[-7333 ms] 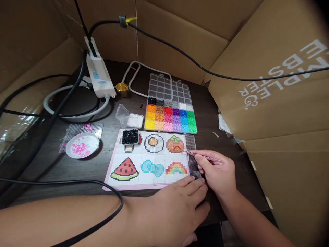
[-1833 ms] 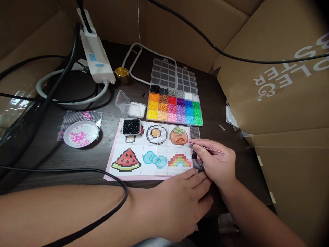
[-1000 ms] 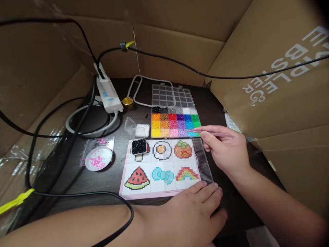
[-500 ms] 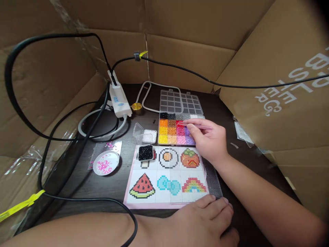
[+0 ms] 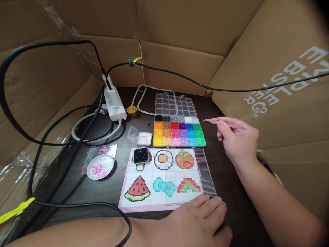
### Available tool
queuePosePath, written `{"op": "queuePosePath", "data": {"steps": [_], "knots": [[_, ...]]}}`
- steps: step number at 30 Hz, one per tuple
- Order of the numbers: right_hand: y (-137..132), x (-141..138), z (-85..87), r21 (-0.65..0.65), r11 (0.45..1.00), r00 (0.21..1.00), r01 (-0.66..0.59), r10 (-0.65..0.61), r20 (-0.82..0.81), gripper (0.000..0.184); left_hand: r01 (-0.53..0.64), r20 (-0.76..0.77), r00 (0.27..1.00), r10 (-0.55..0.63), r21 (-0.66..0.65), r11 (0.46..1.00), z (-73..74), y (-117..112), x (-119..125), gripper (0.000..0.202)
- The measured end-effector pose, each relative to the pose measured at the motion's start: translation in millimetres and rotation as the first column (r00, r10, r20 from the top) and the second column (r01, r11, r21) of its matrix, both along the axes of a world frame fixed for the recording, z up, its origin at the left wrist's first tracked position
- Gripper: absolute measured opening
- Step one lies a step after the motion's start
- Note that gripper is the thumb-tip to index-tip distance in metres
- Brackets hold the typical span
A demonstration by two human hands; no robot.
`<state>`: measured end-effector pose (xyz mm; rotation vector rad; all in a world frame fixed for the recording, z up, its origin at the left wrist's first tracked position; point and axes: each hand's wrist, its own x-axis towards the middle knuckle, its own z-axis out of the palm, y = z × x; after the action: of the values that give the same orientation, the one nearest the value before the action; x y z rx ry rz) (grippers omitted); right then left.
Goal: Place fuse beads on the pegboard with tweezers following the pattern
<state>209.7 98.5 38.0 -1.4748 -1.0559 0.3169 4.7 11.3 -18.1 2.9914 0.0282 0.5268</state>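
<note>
My right hand (image 5: 239, 142) pinches pink tweezers (image 5: 223, 122), raised to the right of the bead box (image 5: 179, 133), whose compartments hold beads of many colours. My left hand (image 5: 200, 219) lies flat with fingers stretched out at the near edge of a pattern sheet (image 5: 161, 178) showing a watermelon, a bow, a rainbow, an egg and a peach. A clear pegboard (image 5: 204, 171) lies over the sheet's right part. A small tray of black beads (image 5: 141, 155) sits on the sheet's top left corner.
A white dish of pink beads (image 5: 100, 167) rests on another pegboard at left. A small clear box of white beads (image 5: 142, 138), a gold cap (image 5: 132, 110), a white power adapter (image 5: 114, 104) and black cables (image 5: 64, 202) lie on the dark table. Cardboard walls (image 5: 269, 85) surround it.
My right hand with the tweezers went from the peach pattern up to the bead box's red compartments, then lifted away to the right. My left hand stayed put. The camera view shifted.
</note>
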Motion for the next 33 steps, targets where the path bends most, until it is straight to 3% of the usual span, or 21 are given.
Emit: {"op": "queuePosePath", "data": {"steps": [3, 8, 14, 33], "knots": [[-22.1, 12.5, -8.0, -0.082, 0.996, 1.000, -0.021, 0.020, -0.016, 0.017, -0.008, 0.011, 1.000, 0.008, 0.004, 1.000, 0.5, 0.5, 1.0, 0.038], [-45.0, 22.4, -26.5, -0.199, 0.966, 0.986, -0.164, 0.155, -0.060, 0.019, -0.012, 0.028, 1.000, 0.011, 0.019, 1.000, 3.2, 1.8, 1.5, 0.034], [-39.2, 27.3, -44.0, -0.088, 0.968, 0.956, -0.235, 0.214, -0.201, 0.015, -0.026, 0.077, 0.997, 0.023, 0.032, 0.999, -0.3, 2.4, 2.0, 0.035], [-38.9, 28.3, -43.1, -0.145, 0.955, 0.959, -0.259, 0.236, -0.159, 0.016, -0.037, 0.053, 0.998, 0.036, 0.021, 0.999, 6.4, 2.7, 2.2, 0.032]]}}
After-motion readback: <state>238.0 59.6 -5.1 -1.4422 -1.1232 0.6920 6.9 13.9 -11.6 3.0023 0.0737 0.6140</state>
